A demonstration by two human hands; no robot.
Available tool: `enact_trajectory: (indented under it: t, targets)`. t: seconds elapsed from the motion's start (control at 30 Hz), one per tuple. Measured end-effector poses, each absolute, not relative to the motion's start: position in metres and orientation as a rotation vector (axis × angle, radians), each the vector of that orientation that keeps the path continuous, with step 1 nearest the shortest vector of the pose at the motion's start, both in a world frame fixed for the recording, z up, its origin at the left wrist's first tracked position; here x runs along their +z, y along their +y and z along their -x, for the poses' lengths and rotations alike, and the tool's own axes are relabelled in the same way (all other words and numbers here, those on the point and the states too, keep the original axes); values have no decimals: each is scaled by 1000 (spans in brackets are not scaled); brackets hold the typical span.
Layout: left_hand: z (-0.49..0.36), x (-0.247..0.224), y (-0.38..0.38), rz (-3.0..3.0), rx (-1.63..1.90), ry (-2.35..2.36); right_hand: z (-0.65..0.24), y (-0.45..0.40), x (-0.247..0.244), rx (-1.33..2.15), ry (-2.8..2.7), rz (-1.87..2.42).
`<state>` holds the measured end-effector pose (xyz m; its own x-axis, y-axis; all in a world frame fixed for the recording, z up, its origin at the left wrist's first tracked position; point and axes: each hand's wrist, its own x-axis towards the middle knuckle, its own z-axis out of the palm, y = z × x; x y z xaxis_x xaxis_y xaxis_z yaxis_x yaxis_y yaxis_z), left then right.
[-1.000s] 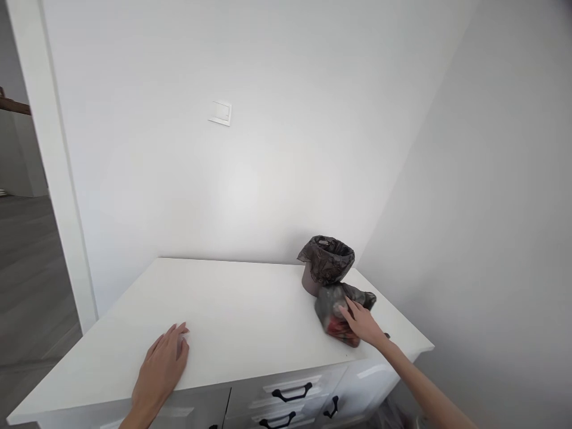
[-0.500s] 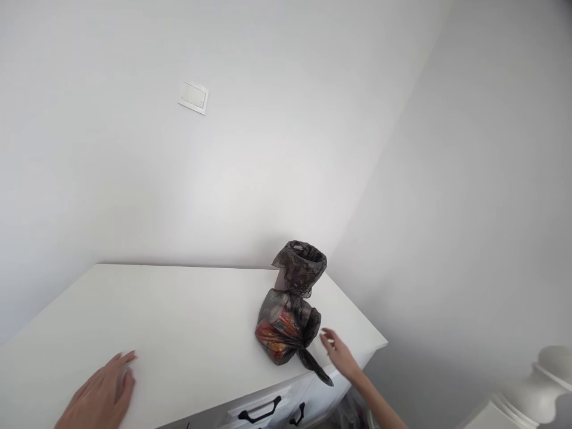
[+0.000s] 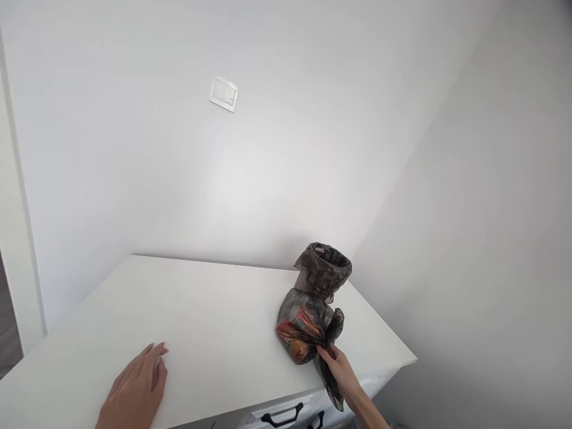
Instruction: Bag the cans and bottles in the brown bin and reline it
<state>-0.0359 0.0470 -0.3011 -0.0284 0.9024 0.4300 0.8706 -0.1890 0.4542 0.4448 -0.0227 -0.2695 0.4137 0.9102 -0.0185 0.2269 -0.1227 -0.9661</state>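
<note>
My right hand (image 3: 337,366) pinches the knotted neck of a dark, see-through plastic bag (image 3: 297,330) near the front edge of the white cabinet top (image 3: 214,322). Red and orange packaging and something pale show through the film. One loose end of the bag sticks up above my fingers, and another hangs over the front edge. My left hand (image 3: 134,384) rests palm down on the cabinet top at the left, fingers stretched. A greyish patch shows between its thumb and fingers; I cannot tell whether it is shadow or a thing.
Behind the knotted bag stands a small bin (image 3: 324,268) lined with a dark bag, its mouth open upward. Black drawer handles (image 3: 282,415) are on the cabinet front. A white switch plate (image 3: 224,94) is on the wall behind. Another wall meets it at the right.
My right hand has moved from beside the knotted bag onto its neck and closed there, lifting one loose end. My left hand stays on the cabinet top. The view has shifted left.
</note>
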Motion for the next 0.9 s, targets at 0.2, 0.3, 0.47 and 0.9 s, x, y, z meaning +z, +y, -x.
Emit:
enact_trajectory:
  t: [0.2, 0.3, 0.47, 0.9]
  targets:
    - [34, -291, 40, -2118, 1037, 1976, -425, -3, -254, 575, -1155, 1587]
    - [33, -283, 34, -2168, 1027, 1941, -413, -4, -228, 508, -1198, 1580]
    - [25, -268, 34, -2345, 1066, 1762, -391, -9, -185, 539, -1218, 1567]
    - [-106, -165, 12, -2783, 1105, 983, -307, -29, -156, 968, -1448, 1327]
